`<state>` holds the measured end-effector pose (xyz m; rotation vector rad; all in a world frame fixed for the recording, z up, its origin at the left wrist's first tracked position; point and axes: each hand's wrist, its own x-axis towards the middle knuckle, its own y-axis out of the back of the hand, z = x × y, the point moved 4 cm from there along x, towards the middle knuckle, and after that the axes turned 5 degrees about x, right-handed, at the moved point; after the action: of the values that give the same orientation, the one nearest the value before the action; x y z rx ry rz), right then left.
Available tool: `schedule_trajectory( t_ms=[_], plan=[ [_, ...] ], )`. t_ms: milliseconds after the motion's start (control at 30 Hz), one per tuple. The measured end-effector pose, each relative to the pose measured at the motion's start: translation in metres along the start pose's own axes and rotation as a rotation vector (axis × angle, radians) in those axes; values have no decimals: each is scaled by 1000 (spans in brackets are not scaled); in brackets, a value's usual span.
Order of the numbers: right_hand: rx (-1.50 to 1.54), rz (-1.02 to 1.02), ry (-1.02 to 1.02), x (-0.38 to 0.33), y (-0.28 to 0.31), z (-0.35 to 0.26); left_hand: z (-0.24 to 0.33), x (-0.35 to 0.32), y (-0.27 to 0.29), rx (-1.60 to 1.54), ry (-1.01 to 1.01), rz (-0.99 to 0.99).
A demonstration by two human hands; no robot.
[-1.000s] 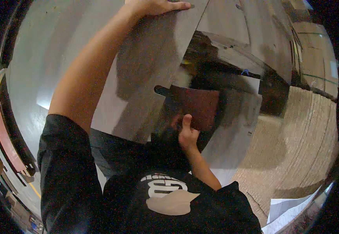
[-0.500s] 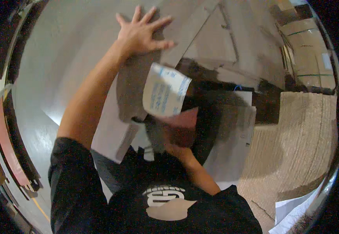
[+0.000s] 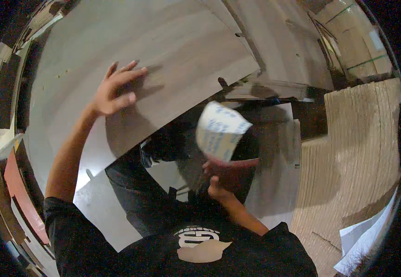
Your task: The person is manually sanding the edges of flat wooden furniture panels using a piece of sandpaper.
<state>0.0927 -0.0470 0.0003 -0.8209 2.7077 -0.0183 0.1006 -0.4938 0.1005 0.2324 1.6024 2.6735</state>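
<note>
My left hand (image 3: 115,92) is over a large flat grey-brown board (image 3: 177,74), its fingers apart and holding nothing. Its shadow falls beside the fingers; I cannot tell whether it touches the surface. In front of my body, my right hand (image 3: 218,187) grips the lower part of a curved sheet of what looks like sandpaper (image 3: 221,131). The sheet's whitish back carries blue print, and its reddish-brown side shows lower down. Part of my right fingers is hidden behind the sheet and in shadow. The board's near edge runs slantwise between my two hands.
Corrugated cardboard sheets (image 3: 352,147) are stacked on the right, with white papers (image 3: 364,240) on them. A pale panel (image 3: 274,189) lies beside that stack. Strapped cardboard bundles (image 3: 362,46) stand at the far right. Along the left are a reddish board (image 3: 23,194) and other stacked pieces.
My left hand has come off its flat spread on the board and moved left and nearer. The board's near edge now slants differently. The sandpaper and my right hand sit slightly further right.
</note>
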Motion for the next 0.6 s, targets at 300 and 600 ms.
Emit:
schedule_trajectory(
  t_ms=[300,600],
  plan=[
    [-464,200,757,98,-21,-71,-17,98,-19,193,741,416],
    [-344,260,616,63,-18,-59,17,113,-41,553,682,263]
  ],
)
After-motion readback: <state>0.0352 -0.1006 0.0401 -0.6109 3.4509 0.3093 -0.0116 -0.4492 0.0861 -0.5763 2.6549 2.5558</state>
